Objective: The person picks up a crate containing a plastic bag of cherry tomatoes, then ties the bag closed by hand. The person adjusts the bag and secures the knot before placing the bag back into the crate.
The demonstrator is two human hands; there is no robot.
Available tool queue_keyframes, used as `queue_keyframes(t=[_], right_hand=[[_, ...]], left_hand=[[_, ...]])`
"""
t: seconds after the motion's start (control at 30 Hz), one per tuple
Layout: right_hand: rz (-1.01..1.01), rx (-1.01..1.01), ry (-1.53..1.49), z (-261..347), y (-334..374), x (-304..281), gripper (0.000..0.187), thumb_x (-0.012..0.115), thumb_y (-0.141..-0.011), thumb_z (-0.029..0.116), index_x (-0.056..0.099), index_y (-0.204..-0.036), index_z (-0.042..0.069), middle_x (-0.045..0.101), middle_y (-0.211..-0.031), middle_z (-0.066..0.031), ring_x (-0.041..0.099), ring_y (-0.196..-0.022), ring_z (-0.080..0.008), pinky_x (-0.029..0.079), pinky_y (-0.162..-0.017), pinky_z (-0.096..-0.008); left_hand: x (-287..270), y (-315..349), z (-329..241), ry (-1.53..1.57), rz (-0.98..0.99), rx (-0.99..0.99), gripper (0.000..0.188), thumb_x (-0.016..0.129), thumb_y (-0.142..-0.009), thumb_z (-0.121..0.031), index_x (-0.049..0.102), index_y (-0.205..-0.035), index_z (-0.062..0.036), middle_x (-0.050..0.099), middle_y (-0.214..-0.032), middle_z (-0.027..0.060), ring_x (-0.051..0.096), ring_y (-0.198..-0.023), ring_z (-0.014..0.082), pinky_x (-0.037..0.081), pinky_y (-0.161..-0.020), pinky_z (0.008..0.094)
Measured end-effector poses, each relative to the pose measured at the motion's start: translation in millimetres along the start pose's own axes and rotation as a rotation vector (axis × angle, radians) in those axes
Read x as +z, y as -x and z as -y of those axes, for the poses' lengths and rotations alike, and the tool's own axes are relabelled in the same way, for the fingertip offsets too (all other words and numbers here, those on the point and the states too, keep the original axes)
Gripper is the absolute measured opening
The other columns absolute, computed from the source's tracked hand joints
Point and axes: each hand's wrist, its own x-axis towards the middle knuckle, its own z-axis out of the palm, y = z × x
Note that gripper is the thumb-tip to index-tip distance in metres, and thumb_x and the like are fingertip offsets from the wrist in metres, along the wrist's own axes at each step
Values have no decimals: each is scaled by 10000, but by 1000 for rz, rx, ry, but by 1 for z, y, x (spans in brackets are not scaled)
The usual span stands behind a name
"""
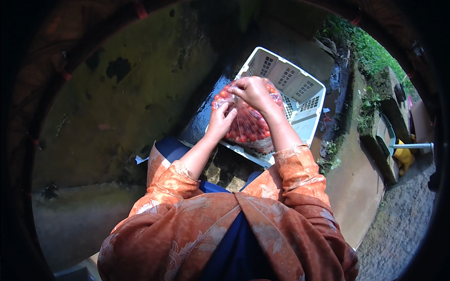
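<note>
A clear plastic bag [249,125] full of small round red fruits, which look like cherry tomatoes, rests in the near left part of a white plastic crate [307,133]. The film is drawn into folds toward its top left, where both hands meet. My left hand [222,120] pinches the gathered film from the left side. Just above and to the right, my right hand [253,92] curls over the bag with thumb and fingers closed on its plastic. The fingertips of the two hands are a short way apart. Part of the bag lies behind my right wrist.
The slatted crate stands tilted on wet, dark concrete [126,112] between a mossy wall and a raised ledge [355,182]. Beyond the ledge on the right are stone blocks [382,145], a yellow object [404,157], a light blue handle [412,145] and green plants [370,47].
</note>
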Motion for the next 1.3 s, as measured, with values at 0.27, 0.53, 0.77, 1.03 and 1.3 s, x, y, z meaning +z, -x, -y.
queue_keyframes(t=[0.27, 0.53, 0.77, 1.03, 1.3], right_hand=[[98, 52, -159, 7, -4, -6, 245, 664, -797, 212, 658, -953, 23, 657, -924, -155, 651, -811, -234, 507, -714, -316], [181, 53, 193, -14, 31, 4, 300, 621, -810, 274, 605, -955, 11, 618, -922, -188, 606, -878, -349, 481, -772, -421], [92, -47, 139, -26, 42, 6, 186, 566, -840, 183, 592, -822, -1, 582, -776, -190, 586, -755, -367, 466, -682, -433], [132, -23, 99, -16, 58, -7, 146, 637, -809, 137, 644, -913, 34, 614, -846, -146, 611, -750, -306, 492, -681, -359], [-55, 80, -115, 5, 50, -6, 174, 649, -791, 125, 633, -932, 24, 620, -894, -101, 625, -736, -207, 498, -672, -311]], left_hand=[[-10, -26, -11, 66, -65, 30, 113, 592, -859, -68, 587, -939, 12, 548, -800, -10, 515, -718, 65, 429, -656, 213], [4, -38, -4, 708, -173, -389, 98, 568, -879, -97, 599, -790, -68, 570, -732, -5, 508, -659, 64, 400, -583, 188], [12, -71, 7, 935, -316, -588, 77, 561, -819, 5, 612, -784, -41, 544, -662, -7, 455, -534, 74, 384, -505, 198], [-1, -48, -11, 776, -107, -411, 90, 593, -863, -110, 611, -787, -66, 540, -664, -30, 469, -578, 62, 410, -577, 192], [-14, -38, -14, 605, -87, -319, 126, 602, -876, -150, 623, -824, -37, 608, -750, 6, 553, -654, 71, 471, -643, 211]])
